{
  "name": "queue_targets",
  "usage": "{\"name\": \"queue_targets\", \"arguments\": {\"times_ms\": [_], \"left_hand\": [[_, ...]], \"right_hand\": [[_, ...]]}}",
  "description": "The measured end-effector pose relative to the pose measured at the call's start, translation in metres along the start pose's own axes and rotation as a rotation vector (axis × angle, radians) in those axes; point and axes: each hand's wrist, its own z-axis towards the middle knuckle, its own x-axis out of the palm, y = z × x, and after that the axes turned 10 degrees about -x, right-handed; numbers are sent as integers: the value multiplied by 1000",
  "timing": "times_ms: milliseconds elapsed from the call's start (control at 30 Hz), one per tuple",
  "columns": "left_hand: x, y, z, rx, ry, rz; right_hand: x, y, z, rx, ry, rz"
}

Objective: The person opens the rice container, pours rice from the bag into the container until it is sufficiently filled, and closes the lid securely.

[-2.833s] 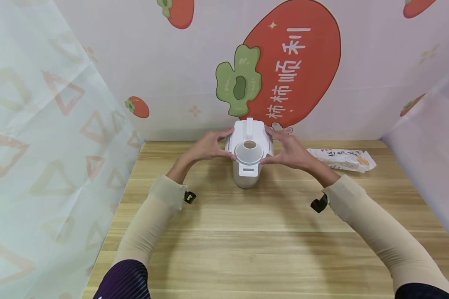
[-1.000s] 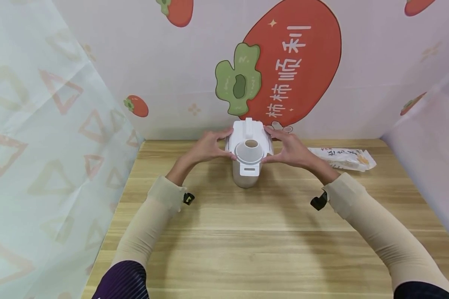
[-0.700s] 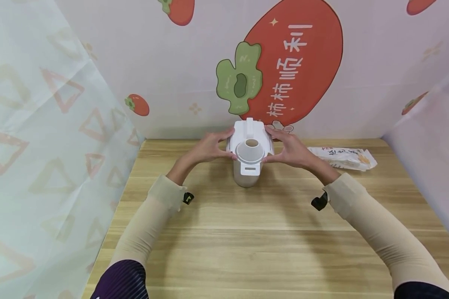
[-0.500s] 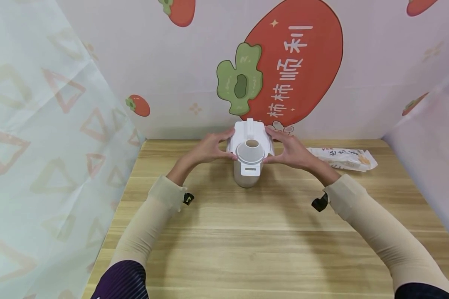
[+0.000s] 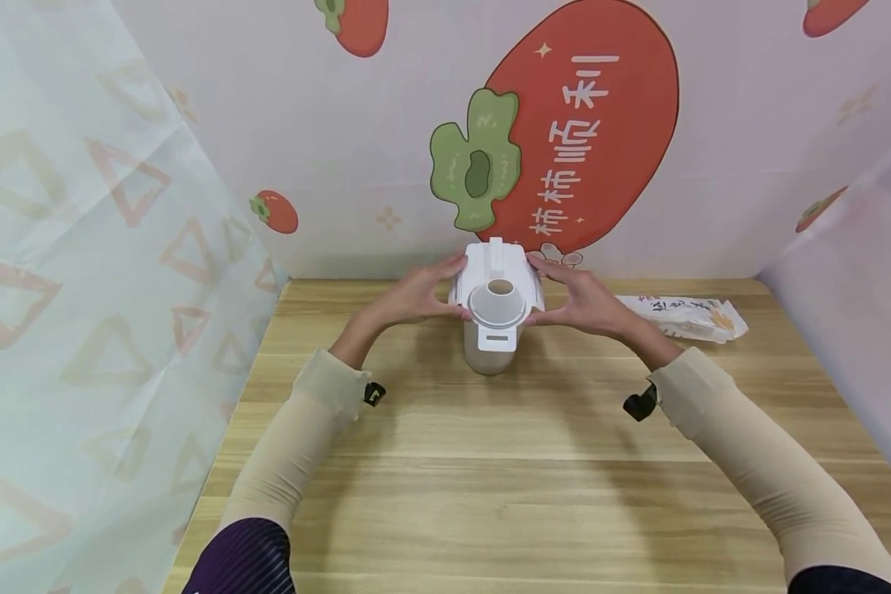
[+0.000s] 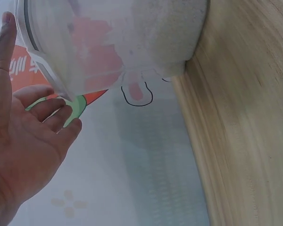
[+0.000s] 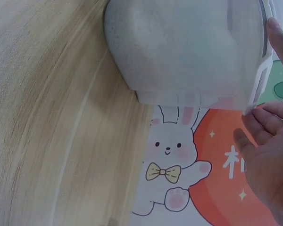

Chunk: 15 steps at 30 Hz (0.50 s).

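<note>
A translucent storage container stands upright on the table near the back wall. Pale grain-like contents show through its lower part in the wrist views. On top sits a white lid with a cone-shaped cup, a raised bar behind it and a slotted tab in front. My left hand holds the lid's left edge, thumb at the front and fingers at the back. At the right edge my right hand holds it likewise. The left wrist view shows that hand's fingers bent near the lid's rear corner.
A white printed packet lies at the back right of the wooden table, beyond the right forearm. A patterned back wall rises close behind the container. Another patterned wall borders the left side.
The right wrist has shifted slightly to the right. Both hands stay at the lid, and the container has not visibly moved.
</note>
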Motion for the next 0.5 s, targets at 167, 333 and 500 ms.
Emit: {"name": "queue_targets", "arguments": {"times_ms": [167,333,500], "left_hand": [[1,-6,0,1,35,-32],[2,-12,1,7,55,-21],[5,-16,2,9,63,-4]], "right_hand": [[-5,-4,-2,-15,3,-9],[-10,-7,-1,-23,8,8],[-12,-8,-1,-22,15,23]]}}
